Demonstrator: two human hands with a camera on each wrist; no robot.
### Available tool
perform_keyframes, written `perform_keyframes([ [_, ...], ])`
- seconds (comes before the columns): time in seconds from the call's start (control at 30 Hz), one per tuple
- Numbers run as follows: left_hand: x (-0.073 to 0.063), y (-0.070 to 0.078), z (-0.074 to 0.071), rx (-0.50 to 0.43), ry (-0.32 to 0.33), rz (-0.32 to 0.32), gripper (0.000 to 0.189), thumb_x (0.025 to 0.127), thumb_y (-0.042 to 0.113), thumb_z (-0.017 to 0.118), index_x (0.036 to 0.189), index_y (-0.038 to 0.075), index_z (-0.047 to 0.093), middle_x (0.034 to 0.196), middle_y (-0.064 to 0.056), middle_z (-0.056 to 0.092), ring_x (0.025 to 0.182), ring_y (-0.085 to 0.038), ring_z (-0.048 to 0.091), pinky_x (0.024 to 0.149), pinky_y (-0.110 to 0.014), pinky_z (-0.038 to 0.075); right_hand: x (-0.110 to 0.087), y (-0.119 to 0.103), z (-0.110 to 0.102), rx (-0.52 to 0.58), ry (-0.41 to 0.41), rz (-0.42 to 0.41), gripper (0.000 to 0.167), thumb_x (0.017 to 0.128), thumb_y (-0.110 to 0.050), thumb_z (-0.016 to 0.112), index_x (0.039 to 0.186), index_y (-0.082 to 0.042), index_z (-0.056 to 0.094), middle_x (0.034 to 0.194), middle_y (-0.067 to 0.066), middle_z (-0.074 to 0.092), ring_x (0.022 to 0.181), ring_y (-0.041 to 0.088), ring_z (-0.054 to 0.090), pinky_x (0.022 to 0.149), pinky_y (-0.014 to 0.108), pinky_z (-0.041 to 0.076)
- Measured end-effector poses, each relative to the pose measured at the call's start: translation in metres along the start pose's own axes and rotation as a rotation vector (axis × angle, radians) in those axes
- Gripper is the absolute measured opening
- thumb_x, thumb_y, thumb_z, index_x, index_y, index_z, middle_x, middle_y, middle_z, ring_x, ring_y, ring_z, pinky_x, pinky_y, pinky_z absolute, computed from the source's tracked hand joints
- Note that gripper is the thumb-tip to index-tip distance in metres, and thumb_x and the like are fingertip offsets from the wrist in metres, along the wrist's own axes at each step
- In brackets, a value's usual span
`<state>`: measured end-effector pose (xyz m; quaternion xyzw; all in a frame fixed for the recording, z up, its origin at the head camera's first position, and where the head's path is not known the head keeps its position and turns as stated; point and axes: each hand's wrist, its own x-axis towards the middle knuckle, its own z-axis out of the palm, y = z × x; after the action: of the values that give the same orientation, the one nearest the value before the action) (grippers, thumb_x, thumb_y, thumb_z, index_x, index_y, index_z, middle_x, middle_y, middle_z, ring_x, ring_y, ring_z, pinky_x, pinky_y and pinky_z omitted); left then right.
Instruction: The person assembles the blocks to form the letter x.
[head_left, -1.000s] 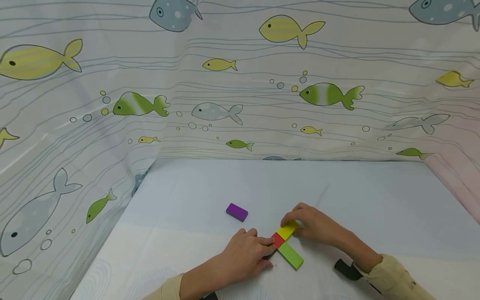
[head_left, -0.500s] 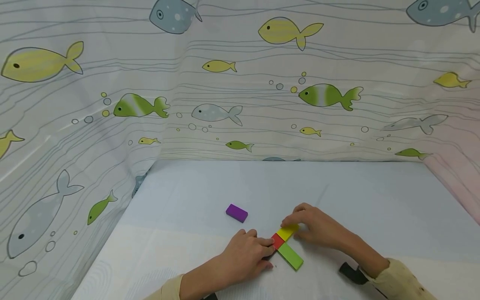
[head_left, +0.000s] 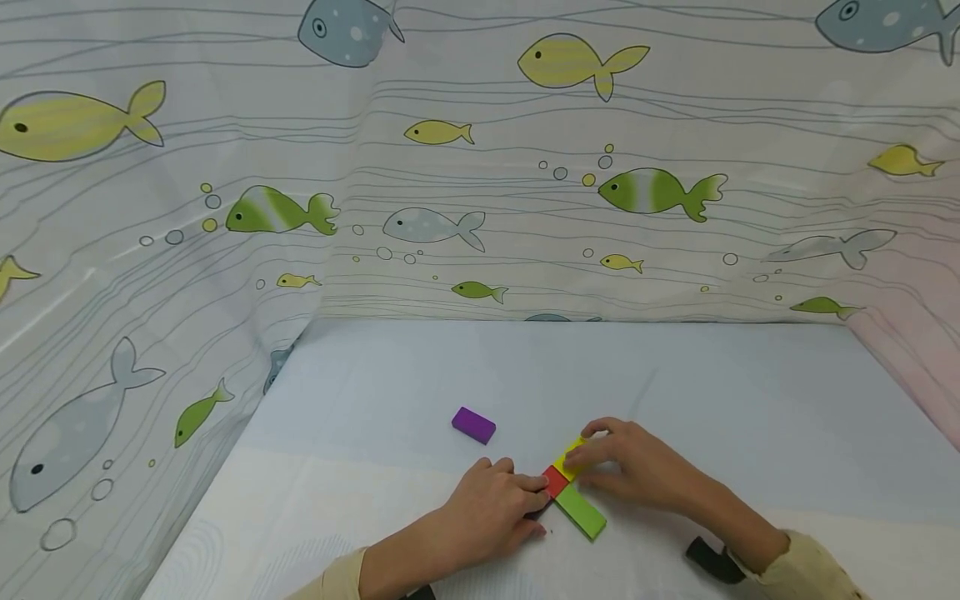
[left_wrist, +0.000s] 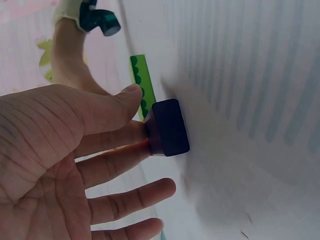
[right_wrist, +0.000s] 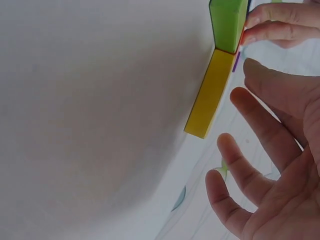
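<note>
My left hand point(head_left: 491, 512) rests its outstretched index and middle fingertips on the red block point(head_left: 555, 481) and a dark blue block point(left_wrist: 171, 127), its thumb apart from them in the left wrist view. The dark blue block is mostly hidden by fingers in the head view. A yellow block point(head_left: 566, 464) adjoins the red one on the far side, and a green block point(head_left: 581, 512) runs off toward the near right. My right hand point(head_left: 637, 467) is beside the yellow block point(right_wrist: 210, 94), fingers loosely bent; the right wrist view shows no grip on it.
A purple block point(head_left: 474, 425) lies apart, farther back and to the left on the white table point(head_left: 360, 392). Fish-patterned curtain point(head_left: 450, 175) stands behind and at the left side. A black wrist device point(head_left: 712, 560) sits under the right forearm.
My right hand has let go of the yellow block and shifted slightly toward the near right. The left hand and the blocks stay in place.
</note>
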<state>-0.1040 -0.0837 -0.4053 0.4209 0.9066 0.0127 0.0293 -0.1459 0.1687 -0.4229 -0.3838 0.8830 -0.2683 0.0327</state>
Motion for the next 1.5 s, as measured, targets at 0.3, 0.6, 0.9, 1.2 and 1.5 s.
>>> perform_keyframes([
  [0.3,0.000,-0.001,0.002,0.012,0.003,0.005,0.037,0.089,0.044,0.072,0.122,0.028,0.072,0.126,0.012,0.064,0.077,-0.007,0.049,0.058,-0.020,0.028,-0.003,-0.005,0.004,0.005,0.022,-0.064,0.025,0.086,-0.023,0.078,0.110,-0.029,0.077,0.106,-0.019,0.069,0.115,0.026,0.057,0.086,0.050,0.050],
  [0.6,0.000,-0.001,0.003,0.017,0.024,0.012,0.038,0.088,0.044,0.073,0.122,0.028,0.072,0.126,0.011,0.065,0.076,-0.007,0.049,0.057,-0.020,0.028,-0.002,-0.006,0.010,-0.010,0.065,-0.124,0.025,0.086,-0.027,0.078,0.110,-0.023,0.078,0.109,-0.011,0.071,0.116,0.029,0.058,0.088,0.051,0.050],
  [0.9,0.000,-0.001,0.003,0.018,0.029,0.015,0.036,0.088,0.044,0.072,0.121,0.028,0.073,0.126,0.012,0.065,0.075,-0.007,0.049,0.057,-0.020,0.027,-0.004,-0.006,0.015,-0.072,0.080,-0.114,0.025,0.084,-0.028,0.079,0.109,-0.024,0.078,0.109,-0.014,0.071,0.103,0.015,0.056,0.082,0.039,0.050],
  [1.2,0.000,-0.001,0.003,0.020,0.024,0.013,0.036,0.088,0.044,0.072,0.121,0.028,0.073,0.126,0.012,0.065,0.075,-0.007,0.049,0.057,-0.020,0.027,-0.005,-0.009,0.015,-0.077,0.056,-0.086,0.025,0.085,-0.025,0.079,0.110,-0.024,0.078,0.111,-0.013,0.070,0.092,0.010,0.052,0.074,0.031,0.046],
  [1.5,0.000,-0.001,0.003,0.029,0.010,0.009,0.037,0.089,0.045,0.071,0.121,0.029,0.072,0.127,0.012,0.064,0.077,-0.007,0.050,0.058,-0.020,0.028,-0.004,-0.009,0.016,-0.048,0.008,-0.041,0.024,0.086,-0.025,0.078,0.110,-0.023,0.078,0.112,-0.011,0.070,0.082,0.004,0.050,0.069,0.023,0.045],
])
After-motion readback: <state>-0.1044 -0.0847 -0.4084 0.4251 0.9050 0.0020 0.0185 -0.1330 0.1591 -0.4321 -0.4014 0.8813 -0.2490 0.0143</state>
